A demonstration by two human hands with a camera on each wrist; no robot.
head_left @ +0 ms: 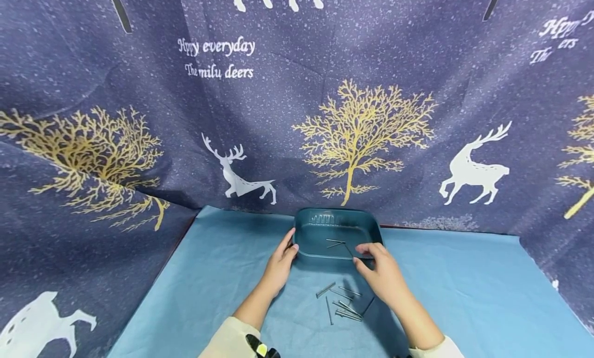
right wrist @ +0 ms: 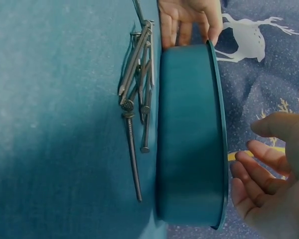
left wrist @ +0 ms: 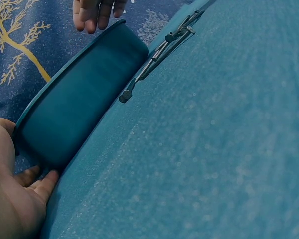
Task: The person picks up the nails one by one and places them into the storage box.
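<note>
Nails [head_left: 349, 315] near tray [head_left: 320, 256] — patterned curtain [head_left: 278, 115] behind.

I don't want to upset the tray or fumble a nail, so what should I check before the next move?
1. Tray flat on the cloth: ok.
2. Left hand touching the tray's left end: ok.
3. Right hand free: ok, the right wrist view shows nothing held.
4. Nails inside clear of the front rim: cannot tell, one reaches toward it.
5. Loose nails lying separately: not ok, several overlap.
</note>
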